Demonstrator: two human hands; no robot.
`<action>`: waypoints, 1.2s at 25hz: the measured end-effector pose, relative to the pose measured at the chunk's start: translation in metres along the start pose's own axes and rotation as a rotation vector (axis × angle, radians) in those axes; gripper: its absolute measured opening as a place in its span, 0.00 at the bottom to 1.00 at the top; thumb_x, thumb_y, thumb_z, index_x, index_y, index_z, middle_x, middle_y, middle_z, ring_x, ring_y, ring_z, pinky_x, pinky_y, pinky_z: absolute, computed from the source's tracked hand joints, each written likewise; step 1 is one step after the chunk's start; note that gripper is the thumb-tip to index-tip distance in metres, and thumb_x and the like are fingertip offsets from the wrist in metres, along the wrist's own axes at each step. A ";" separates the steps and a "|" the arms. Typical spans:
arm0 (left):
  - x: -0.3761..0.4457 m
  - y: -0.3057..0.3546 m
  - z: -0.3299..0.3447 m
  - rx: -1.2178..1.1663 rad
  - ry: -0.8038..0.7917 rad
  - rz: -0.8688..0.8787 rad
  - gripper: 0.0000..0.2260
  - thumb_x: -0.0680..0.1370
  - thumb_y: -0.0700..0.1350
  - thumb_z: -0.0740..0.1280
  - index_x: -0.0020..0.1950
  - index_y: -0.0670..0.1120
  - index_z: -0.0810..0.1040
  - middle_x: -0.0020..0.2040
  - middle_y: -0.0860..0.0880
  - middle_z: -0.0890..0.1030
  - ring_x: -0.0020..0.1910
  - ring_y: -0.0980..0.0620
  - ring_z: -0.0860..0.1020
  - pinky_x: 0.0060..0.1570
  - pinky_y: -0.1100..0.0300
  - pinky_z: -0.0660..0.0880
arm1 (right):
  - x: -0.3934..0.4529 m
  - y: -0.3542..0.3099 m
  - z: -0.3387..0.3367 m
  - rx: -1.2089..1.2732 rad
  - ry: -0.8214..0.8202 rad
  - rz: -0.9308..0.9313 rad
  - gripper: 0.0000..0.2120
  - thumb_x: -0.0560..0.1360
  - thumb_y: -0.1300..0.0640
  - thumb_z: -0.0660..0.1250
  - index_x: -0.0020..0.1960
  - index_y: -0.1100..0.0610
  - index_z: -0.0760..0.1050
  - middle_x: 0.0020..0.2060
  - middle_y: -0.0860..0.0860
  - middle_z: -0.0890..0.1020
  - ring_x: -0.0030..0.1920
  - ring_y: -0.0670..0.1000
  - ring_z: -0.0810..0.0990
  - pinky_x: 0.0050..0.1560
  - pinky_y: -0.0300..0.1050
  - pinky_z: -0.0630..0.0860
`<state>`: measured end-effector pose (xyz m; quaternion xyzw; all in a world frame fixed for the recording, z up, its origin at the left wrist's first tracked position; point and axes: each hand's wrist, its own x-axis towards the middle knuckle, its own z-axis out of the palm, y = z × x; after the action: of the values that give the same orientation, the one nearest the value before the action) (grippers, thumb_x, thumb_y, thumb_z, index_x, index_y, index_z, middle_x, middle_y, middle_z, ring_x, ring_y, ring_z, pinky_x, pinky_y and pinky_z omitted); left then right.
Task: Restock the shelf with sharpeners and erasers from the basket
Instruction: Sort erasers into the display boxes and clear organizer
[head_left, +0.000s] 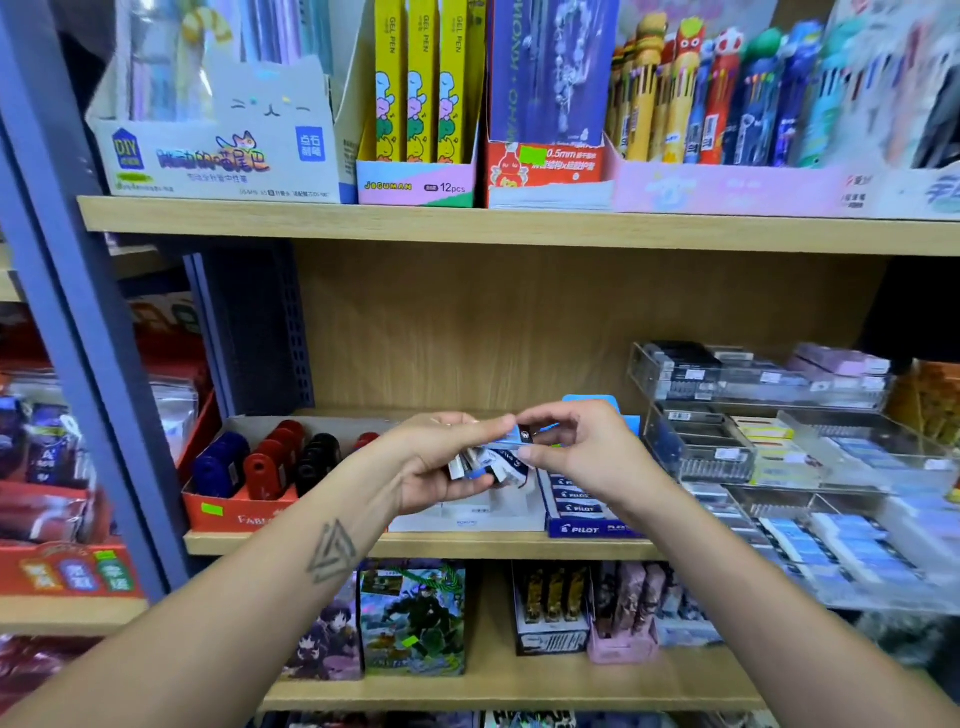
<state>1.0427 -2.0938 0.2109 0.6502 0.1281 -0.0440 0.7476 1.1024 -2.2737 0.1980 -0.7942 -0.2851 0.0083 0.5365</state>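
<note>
My left hand (441, 462) grips a bundle of several small erasers (488, 465) with blue, white and black sleeves, held over the middle shelf (415, 543). My right hand (576, 447) pinches the top eraser (522, 434) of that bundle between thumb and forefinger. Under the hands stand a white display box (467, 512) and a blue Pilot eraser box (582, 512). Left of them a red box (236, 512) holds blue, red and black sharpeners (270, 462). The basket is out of view.
Clear acrylic tiered trays (779, 431) of erasers fill the right of the shelf. The shelf above (519, 228) carries pen display boxes. Below are card and figure boxes (413, 618). A blue metal upright (78, 322) borders the left side.
</note>
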 end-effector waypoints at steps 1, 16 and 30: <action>0.002 0.000 0.002 -0.032 -0.009 -0.014 0.16 0.65 0.47 0.80 0.44 0.45 0.77 0.46 0.42 0.83 0.41 0.43 0.85 0.31 0.62 0.79 | 0.003 0.003 -0.007 -0.035 0.064 0.039 0.13 0.70 0.64 0.77 0.51 0.51 0.83 0.45 0.52 0.85 0.46 0.54 0.84 0.49 0.51 0.82; 0.023 -0.019 0.034 -0.021 0.088 0.038 0.12 0.70 0.26 0.72 0.42 0.41 0.76 0.42 0.41 0.79 0.40 0.47 0.79 0.34 0.54 0.82 | -0.015 0.017 -0.064 -0.851 0.054 0.068 0.15 0.71 0.64 0.74 0.57 0.55 0.82 0.44 0.48 0.80 0.47 0.48 0.79 0.50 0.40 0.75; 0.016 0.002 0.135 -0.084 -0.176 0.118 0.11 0.70 0.25 0.71 0.43 0.40 0.77 0.49 0.38 0.78 0.48 0.40 0.83 0.34 0.52 0.83 | -0.074 0.014 -0.189 -0.766 0.198 0.260 0.11 0.69 0.60 0.79 0.50 0.53 0.84 0.34 0.46 0.81 0.35 0.44 0.78 0.31 0.30 0.69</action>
<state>1.0765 -2.2252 0.2253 0.6182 0.0252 -0.0518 0.7839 1.1071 -2.4715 0.2442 -0.9627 -0.1121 -0.1072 0.2217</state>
